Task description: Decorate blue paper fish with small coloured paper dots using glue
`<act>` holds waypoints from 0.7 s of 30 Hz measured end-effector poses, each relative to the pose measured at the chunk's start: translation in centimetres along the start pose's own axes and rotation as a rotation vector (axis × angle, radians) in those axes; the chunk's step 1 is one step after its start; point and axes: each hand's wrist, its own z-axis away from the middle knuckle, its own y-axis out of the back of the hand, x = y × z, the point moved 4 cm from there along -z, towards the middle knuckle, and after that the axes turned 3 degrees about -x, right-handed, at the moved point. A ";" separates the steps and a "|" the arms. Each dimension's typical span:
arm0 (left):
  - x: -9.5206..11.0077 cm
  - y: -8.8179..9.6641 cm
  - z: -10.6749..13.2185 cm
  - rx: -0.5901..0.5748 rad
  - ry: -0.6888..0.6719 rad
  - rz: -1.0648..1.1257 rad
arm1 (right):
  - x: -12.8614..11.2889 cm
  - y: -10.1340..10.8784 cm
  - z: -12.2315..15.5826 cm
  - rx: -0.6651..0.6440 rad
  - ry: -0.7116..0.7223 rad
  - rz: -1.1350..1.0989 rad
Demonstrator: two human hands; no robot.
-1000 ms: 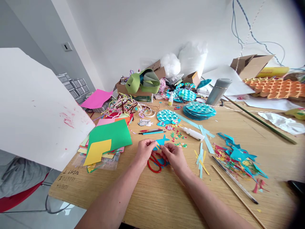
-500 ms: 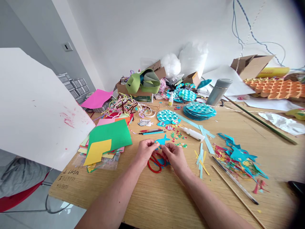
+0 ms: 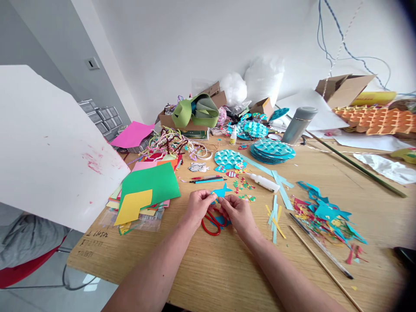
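A small blue paper fish cutout (image 3: 222, 190) is pinched between my left hand (image 3: 200, 206) and my right hand (image 3: 238, 212), its tail pointing away from me. Fingers of both hands are closed on it, and they hide part of its body. Below the hands lie scissors with red handles (image 3: 211, 232), their blades out of sight under the fingers. More blue paper (image 3: 224, 220) shows beside the handles. Beyond the hands are tiny coloured paper bits (image 3: 242, 185) and a red striped paper fish (image 3: 232, 174).
Coloured paper sheets (image 3: 152, 184) are stacked at left, beside a large white board (image 3: 58, 151). A white glue bottle (image 3: 264, 183), blue strips (image 3: 282, 190) and paper scraps (image 3: 328, 212) lie to the right. A grey flask (image 3: 298, 125) stands behind stacked blue scaly discs (image 3: 272, 151).
Almost nothing differs. Both hands stay in the same place with the blue paper fish between their fingers.
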 end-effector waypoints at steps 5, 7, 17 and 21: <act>0.0 0.2 0.0 0.009 0.005 0.038 | 0.0 0.1 0.1 -0.007 -0.023 -0.053; 0.0 0.3 -0.1 0.010 0.000 0.046 | 0.1 0.1 0.1 -0.011 -0.045 -0.105; 0.0 0.2 -0.1 0.004 -0.005 -0.002 | 0.5 0.0 0.0 -0.033 -0.028 -0.038; 0.1 0.1 0.0 -0.009 0.008 0.019 | 0.5 0.0 -0.1 -0.029 -0.020 -0.047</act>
